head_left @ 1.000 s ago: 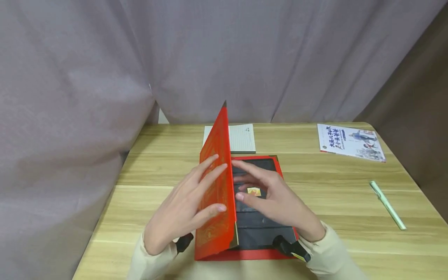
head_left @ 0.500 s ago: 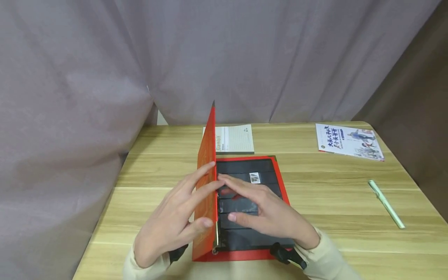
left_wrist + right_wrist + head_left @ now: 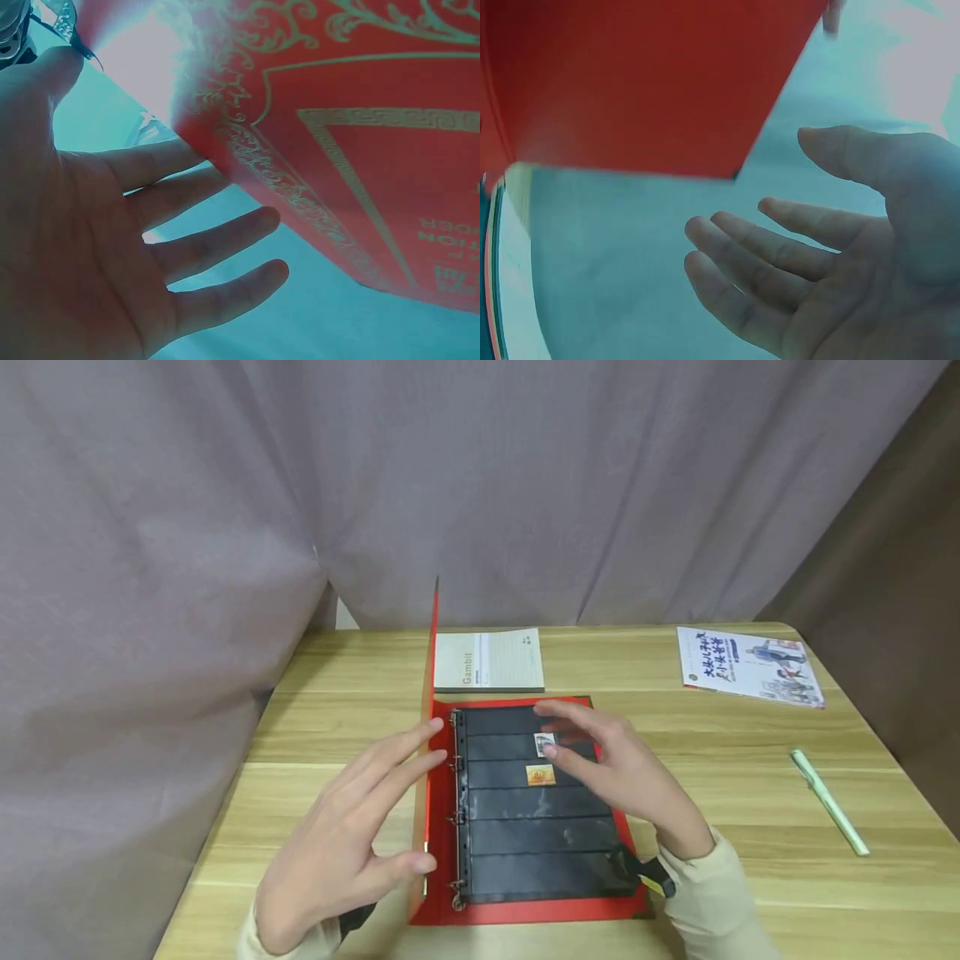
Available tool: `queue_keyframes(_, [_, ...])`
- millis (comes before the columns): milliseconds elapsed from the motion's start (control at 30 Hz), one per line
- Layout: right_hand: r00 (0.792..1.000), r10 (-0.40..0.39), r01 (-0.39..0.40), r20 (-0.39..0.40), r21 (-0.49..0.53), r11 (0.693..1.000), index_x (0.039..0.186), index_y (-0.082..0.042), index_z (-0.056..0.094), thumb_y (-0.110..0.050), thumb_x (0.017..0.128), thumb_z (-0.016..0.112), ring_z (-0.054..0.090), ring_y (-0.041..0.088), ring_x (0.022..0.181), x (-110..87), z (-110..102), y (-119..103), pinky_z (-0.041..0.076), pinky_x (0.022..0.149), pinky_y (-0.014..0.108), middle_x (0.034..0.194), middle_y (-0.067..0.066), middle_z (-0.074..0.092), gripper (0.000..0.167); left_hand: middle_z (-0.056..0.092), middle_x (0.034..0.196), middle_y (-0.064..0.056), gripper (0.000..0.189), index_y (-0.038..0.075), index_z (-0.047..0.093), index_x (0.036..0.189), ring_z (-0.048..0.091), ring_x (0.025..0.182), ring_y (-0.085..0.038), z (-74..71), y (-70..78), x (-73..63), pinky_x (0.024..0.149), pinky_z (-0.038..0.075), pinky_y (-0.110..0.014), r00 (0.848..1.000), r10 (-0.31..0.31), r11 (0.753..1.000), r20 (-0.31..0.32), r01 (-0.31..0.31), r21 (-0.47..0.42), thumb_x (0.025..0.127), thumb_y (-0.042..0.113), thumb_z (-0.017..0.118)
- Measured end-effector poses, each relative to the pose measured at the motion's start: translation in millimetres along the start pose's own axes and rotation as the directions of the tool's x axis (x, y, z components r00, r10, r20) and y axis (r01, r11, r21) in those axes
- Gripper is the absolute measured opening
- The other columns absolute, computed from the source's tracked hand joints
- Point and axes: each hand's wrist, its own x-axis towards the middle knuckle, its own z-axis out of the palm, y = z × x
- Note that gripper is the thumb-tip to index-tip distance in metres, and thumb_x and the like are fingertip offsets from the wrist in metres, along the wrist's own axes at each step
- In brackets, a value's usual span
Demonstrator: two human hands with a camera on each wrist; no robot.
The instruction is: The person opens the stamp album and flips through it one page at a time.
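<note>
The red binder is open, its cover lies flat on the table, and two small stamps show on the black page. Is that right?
Not quite: the cover isn't flat; the head view shows it standing roughly upright. The red binder is open, and two small stamps show on the black page.

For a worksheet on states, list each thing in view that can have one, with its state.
Red ring binder: open
Front cover: upright
Black page: lying flat
Left hand: fingers extended, by the front cover
Right hand: fingers relaxed, over the black page
White-bordered stamp: flat, partly hidden
Yellow stamp: flat, fully visible
Metal rings: too small to tell
Mint-green pen: lying flat, apparently capped
Gambit notepad: lying flat
Illustrated booklet: closed, lying flat
</note>
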Motion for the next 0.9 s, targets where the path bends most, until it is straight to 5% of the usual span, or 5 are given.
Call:
queue_keyframes(200, [0.993,0.086,-0.092,-0.076,-0.077,0.993,0.142,-0.001,0.055,-0.013,0.098,0.067,0.065,0.028,0.109,3.1,-20,22,0.051,0.094,0.053,0.132,0.014,0.064,0.046,0.050,0.150,-0.009,0.071,0.006,0.056,0.142,0.055,0.127,-0.027,-5.3,-1.0,-3.4,0.102,0.047,-0.043,1.000,0.009,1.000,-0.023,-0.009,-0.014,0.101,0.063,0.042])
queue_keyframes(467, [0.991,0.099,-0.108,-0.095,-0.097,0.989,0.139,0.005,0.055,-0.013,0.100,0.064,0.065,0.035,0.109,9.8,-31,42,0.051,0.094,0.054,0.122,0.019,0.067,0.044,0.049,0.151,-0.012,0.074,0.004,0.054,0.143,0.055,0.128,-0.027,-10.5,-3.5,-6.5,0.105,0.044,-0.037,1.000,0.022,0.999,-0.014,-0.022,-0.040,0.101,0.064,0.042])
queue_keyframes(733, [0.983,0.161,-0.169,-0.087,-0.098,0.981,0.138,0.007,0.055,-0.013,0.100,0.064,0.066,0.036,0.107,19.0,-30,71,0.052,0.093,0.054,0.122,0.022,0.067,0.044,0.038,0.160,-0.007,0.081,0.011,0.049,0.150,0.047,0.138,-0.025,-21.8,1.0,-16.8,0.106,0.045,-0.047,0.993,-0.088,0.995,0.084,0.091,-0.038,0.097,0.071,0.041])
queue_keyframes(900, [0.974,0.212,-0.219,-0.082,-0.088,0.972,0.136,0.009,0.055,-0.013,0.100,0.064,0.066,0.040,0.106,23.2,-26,95,0.054,0.088,0.053,0.125,0.027,0.064,0.043,0.037,0.161,-0.008,0.081,0.011,0.047,0.152,0.046,0.139,-0.025,-27.0,5.2,-20.5,0.104,0.046,-0.051,0.990,-0.103,0.994,0.093,0.106,-0.030,0.098,0.071,0.039])
